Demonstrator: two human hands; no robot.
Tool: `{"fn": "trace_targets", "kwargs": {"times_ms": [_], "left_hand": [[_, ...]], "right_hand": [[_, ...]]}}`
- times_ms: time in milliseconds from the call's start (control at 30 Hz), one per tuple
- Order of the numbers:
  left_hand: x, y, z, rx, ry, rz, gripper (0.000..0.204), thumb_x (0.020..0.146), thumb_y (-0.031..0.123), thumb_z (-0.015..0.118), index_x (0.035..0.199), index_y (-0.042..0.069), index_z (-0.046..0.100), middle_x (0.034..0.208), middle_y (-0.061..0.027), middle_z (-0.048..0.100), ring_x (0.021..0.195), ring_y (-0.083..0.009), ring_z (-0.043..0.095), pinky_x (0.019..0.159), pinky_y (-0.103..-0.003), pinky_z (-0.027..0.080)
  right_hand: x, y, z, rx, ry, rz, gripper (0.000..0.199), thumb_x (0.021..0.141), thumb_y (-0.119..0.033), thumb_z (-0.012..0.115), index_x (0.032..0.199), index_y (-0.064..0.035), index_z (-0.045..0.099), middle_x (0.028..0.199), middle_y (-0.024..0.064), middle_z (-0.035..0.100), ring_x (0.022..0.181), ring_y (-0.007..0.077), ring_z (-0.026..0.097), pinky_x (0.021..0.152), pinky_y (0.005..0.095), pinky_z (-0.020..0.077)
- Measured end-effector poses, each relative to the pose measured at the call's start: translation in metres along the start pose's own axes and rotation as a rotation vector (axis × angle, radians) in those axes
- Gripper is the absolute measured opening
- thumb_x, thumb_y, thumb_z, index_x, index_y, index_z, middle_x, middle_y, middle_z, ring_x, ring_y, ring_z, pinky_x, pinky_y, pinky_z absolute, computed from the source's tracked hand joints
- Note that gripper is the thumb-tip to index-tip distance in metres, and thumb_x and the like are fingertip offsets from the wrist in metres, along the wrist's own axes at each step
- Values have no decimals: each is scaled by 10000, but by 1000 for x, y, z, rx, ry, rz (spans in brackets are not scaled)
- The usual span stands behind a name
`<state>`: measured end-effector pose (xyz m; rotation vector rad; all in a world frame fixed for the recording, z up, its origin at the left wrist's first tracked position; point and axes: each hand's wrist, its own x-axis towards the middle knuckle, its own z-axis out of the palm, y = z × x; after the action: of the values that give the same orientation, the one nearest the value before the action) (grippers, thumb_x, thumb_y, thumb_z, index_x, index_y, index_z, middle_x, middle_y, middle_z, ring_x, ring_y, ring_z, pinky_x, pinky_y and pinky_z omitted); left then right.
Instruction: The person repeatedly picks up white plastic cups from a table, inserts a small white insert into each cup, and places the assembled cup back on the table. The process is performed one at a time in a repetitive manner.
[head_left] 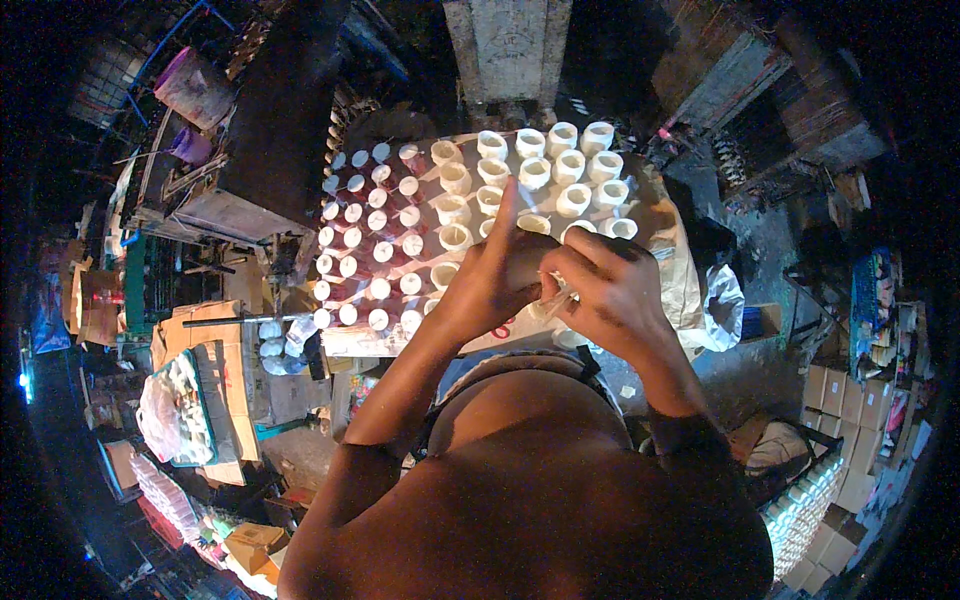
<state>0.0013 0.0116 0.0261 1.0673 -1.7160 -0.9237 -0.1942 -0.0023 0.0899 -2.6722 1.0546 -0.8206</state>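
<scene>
My left hand (492, 278) hovers over the near part of the table, one finger stretched out toward the far side. Its other fingers bend in shadow toward my right hand, and what they hold is hidden. My right hand (612, 285) is closed in a pinch beside it, with a thin pale strip (563, 301) between its fingertips. Below and beyond both hands stand rows of open white cup-shaped pots (534, 173), some blocked from sight by my fingers. To the left are rows of dark red cylinders with round white tops (377, 221).
The table (365, 343) has a pale front edge. At its right side hang brown paper (672, 262) and a white bag (722, 308). A bench with purple buckets (193, 88) stands far left. Cardboard (232, 400) and a filled tray (180, 410) lie left; stacked boxes (845, 405) stand right.
</scene>
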Motion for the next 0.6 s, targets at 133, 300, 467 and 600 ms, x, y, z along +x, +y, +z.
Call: {"fn": "trace_targets", "kwargs": {"times_ms": [133, 300, 467, 600], "left_hand": [[0, 9, -4, 95, -27, -35, 1253, 787, 2, 803, 1642, 118, -105, 1184, -233, 716, 1072, -450, 697, 914, -476, 550], [0, 5, -7, 238, -50, -1, 1239, 787, -4, 783, 1633, 76, -119, 1159, -272, 694, 1059, -479, 677, 909, -484, 547], [4, -13, 1, 162, -7, -70, 1320, 724, 3, 834, 1633, 71, -121, 1158, -258, 693, 1066, -442, 686, 908, -461, 554], [1, -18, -2, 3, 44, -87, 1349, 712, 27, 862, 1634, 74, -122, 1154, -238, 699, 1064, -390, 700, 920, -427, 558]], "right_hand": [[3, 0, 1, -29, -115, -17, 225, 721, -179, 753, 908, -149, 632, 1013, 11, 606, 787, 249, 678, 632, 399, 561], [18, -7, -2, -24, -271, -6, 180, 745, -169, 727, 873, -112, 614, 966, 47, 608, 843, 293, 686, 696, 443, 563], [14, 11, 25, -53, -306, -5, 154, 817, -198, 723, 943, -128, 667, 895, 63, 631, 827, 311, 696, 695, 456, 563], [9, 18, 19, 212, -153, 244, 370, 851, -385, 786, 1140, -170, 702, 872, 81, 696, 780, 316, 709, 680, 443, 557]]}}
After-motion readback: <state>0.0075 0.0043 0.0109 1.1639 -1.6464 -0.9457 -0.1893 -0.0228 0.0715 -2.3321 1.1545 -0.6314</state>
